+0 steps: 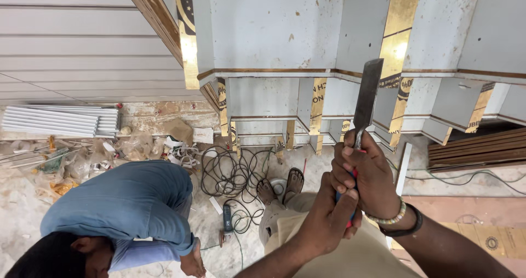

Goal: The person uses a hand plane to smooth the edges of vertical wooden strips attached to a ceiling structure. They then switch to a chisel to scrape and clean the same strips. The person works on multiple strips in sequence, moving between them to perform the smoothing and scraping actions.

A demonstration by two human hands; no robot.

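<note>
Overhead, stepped white panels (274, 31) with brown edging and strips of yellow film, running in tiers down the view; built as shelves or a ceiling step, hard to tell which. At left, grooved white boards (76, 42), and below them a stack of white strips (55, 122) laid flat by the wall, out of the way. On the floor (22, 212), a person in a blue shirt (131, 201) crouching low, bent towards the ground. Beside that, a loose tangle of black cable (230, 171) leading to a small power tool (227, 223). Sandalled feet (282, 185) planted near the cable. Scraps and plastic litter (82, 163) pushed towards the wall. Nearer, right hand (367, 179), beaded bracelet at the wrist, wrapped tight round a chisel (366, 100); left hand (329, 217) clasped just below on the same red-and-blue handle, both closed firmly for control. Blade up, flat tip at the brown edging.
</note>
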